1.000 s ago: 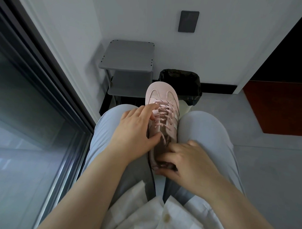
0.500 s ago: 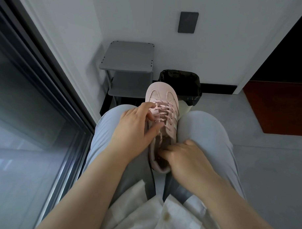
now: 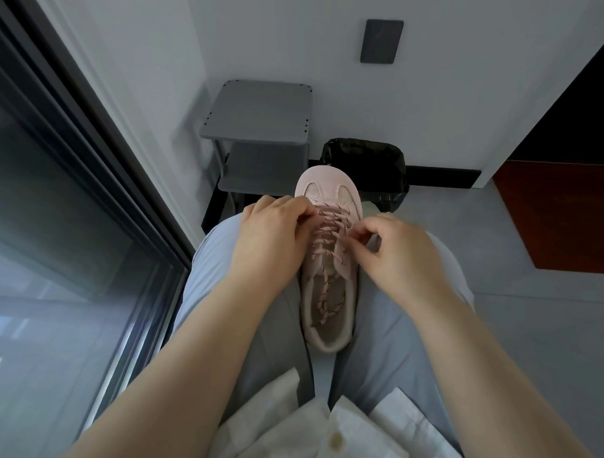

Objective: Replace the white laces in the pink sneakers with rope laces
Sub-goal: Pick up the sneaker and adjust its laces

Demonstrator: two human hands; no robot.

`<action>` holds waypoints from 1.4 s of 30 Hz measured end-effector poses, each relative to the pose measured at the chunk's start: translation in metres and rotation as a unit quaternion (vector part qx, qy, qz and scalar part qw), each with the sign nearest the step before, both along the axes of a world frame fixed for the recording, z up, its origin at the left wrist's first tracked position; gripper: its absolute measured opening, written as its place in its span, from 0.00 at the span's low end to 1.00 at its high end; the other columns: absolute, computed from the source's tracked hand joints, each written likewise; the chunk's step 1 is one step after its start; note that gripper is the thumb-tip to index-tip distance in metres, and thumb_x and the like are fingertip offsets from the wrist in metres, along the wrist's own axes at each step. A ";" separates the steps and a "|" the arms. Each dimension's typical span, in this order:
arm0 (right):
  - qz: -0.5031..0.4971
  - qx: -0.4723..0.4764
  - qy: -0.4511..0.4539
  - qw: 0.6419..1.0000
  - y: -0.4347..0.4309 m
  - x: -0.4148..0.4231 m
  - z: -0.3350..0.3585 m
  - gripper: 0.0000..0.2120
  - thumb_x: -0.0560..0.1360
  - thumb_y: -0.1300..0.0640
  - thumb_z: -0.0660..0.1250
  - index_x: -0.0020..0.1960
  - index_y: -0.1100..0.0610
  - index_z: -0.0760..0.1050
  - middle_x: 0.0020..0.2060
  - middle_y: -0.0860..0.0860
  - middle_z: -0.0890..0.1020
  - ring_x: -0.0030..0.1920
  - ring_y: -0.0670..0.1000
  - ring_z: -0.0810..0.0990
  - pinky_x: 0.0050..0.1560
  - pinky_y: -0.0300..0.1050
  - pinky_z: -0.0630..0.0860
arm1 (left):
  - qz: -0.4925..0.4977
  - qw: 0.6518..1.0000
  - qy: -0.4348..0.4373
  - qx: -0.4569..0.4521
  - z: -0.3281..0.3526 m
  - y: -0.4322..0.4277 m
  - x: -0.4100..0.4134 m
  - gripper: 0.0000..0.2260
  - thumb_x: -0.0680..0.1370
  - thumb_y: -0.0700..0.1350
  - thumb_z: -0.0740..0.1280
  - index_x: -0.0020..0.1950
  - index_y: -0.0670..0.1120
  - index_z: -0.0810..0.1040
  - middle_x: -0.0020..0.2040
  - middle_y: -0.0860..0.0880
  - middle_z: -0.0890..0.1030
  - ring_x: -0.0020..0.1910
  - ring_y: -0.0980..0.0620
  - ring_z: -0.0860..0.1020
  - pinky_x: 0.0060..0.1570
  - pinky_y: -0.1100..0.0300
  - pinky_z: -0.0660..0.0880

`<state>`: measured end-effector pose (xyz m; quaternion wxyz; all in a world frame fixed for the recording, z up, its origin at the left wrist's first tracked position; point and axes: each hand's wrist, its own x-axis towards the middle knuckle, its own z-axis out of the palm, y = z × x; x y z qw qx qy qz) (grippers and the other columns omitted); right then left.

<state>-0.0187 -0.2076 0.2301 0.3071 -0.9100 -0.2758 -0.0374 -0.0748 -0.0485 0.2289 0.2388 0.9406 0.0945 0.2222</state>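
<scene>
A pink sneaker (image 3: 329, 192) lies between my thighs, toe pointing away from me. A pink rope lace with dark flecks (image 3: 329, 226) is threaded across its eyelets, and its loose ends lie coiled inside the shoe opening (image 3: 327, 305). My left hand (image 3: 273, 234) sits on the shoe's left side, fingertips curled onto the lace at the upper eyelets. My right hand (image 3: 395, 256) is on the right side, its thumb and fingers pinching the lace at the right-hand eyelets.
A grey two-tier side table (image 3: 260, 114) stands against the wall ahead. A bin with a black liner (image 3: 364, 162) is beside it, just past the shoe's toe. A dark glass door frame (image 3: 91, 146) runs along my left. Grey floor lies to the right.
My right hand left the heel opening and moved forward to the right eyelets. My left hand shifted up toward the toe end of the lacing. The lace ends now show inside the shoe.
</scene>
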 end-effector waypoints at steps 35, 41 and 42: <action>0.077 0.019 -0.036 0.996 -0.008 -0.011 -0.004 0.09 0.67 0.44 0.71 0.37 0.49 0.77 0.34 0.45 0.78 0.34 0.51 0.76 0.36 0.42 0.68 | -0.074 0.997 0.002 -0.024 -0.002 -0.008 -0.020 0.04 0.75 0.42 0.58 0.43 0.43 0.71 0.39 0.54 0.72 0.40 0.46 0.72 0.43 0.60 0.63; 0.057 -0.023 -0.060 0.996 -0.001 -0.019 -0.002 0.13 0.67 0.45 0.72 0.33 0.48 0.69 0.30 0.43 0.71 0.33 0.53 0.73 0.31 0.38 0.59 | -0.078 0.997 -0.025 -0.014 0.000 -0.004 -0.022 0.05 0.74 0.45 0.61 0.48 0.45 0.71 0.42 0.52 0.75 0.41 0.49 0.69 0.41 0.63 0.62; 0.055 -0.030 -0.069 0.996 0.001 -0.020 -0.003 0.12 0.67 0.46 0.72 0.35 0.50 0.71 0.32 0.45 0.73 0.33 0.54 0.74 0.32 0.40 0.60 | -0.087 0.996 -0.031 -0.008 -0.001 -0.003 -0.022 0.05 0.74 0.46 0.61 0.48 0.47 0.71 0.44 0.51 0.75 0.42 0.49 0.69 0.42 0.64 0.62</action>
